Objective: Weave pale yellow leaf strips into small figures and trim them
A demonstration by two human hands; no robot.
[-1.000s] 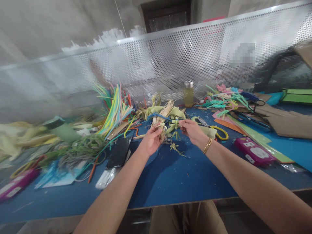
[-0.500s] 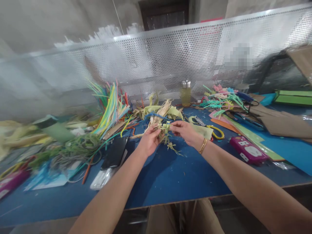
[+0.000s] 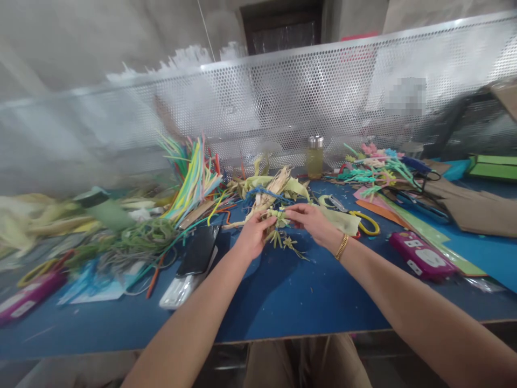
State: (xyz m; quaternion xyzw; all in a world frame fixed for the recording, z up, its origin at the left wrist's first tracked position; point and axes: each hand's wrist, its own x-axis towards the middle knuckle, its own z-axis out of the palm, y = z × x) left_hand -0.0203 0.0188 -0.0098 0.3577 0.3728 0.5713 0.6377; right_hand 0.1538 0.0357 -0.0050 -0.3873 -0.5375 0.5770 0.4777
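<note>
My left hand point(image 3: 257, 233) and my right hand point(image 3: 312, 222) meet above the blue tabletop point(image 3: 278, 302), fingertips pinched on a pale green leafy strip piece point(image 3: 278, 216). Thin leaf-like ends point(image 3: 288, 245) dangle below it. Just behind my hands lies a bundle of dry straw-coloured husk point(image 3: 278, 183) with a blue twisted strand point(image 3: 260, 192) across it. By my right hand rest a pale green sheet point(image 3: 343, 221) and yellow-handled scissors point(image 3: 369, 222), partly covered. My fingers hide part of the held piece.
Left of my arms lie a black phone point(image 3: 197, 250), a tangle of green cord point(image 3: 141, 240) and colourful pipe cleaners point(image 3: 194, 180). Rightward are a purple case point(image 3: 420, 256), cardboard point(image 3: 472, 207) and fuzzy flowers point(image 3: 375, 161). A jar of yellowish liquid point(image 3: 315, 159) stands behind, near a perforated metal panel point(image 3: 283, 102).
The view has shifted slightly, so things sit further right in the picture. Both hands keep hold of the green piece; its turn has changed and my right fingers lie flatter over it.
</note>
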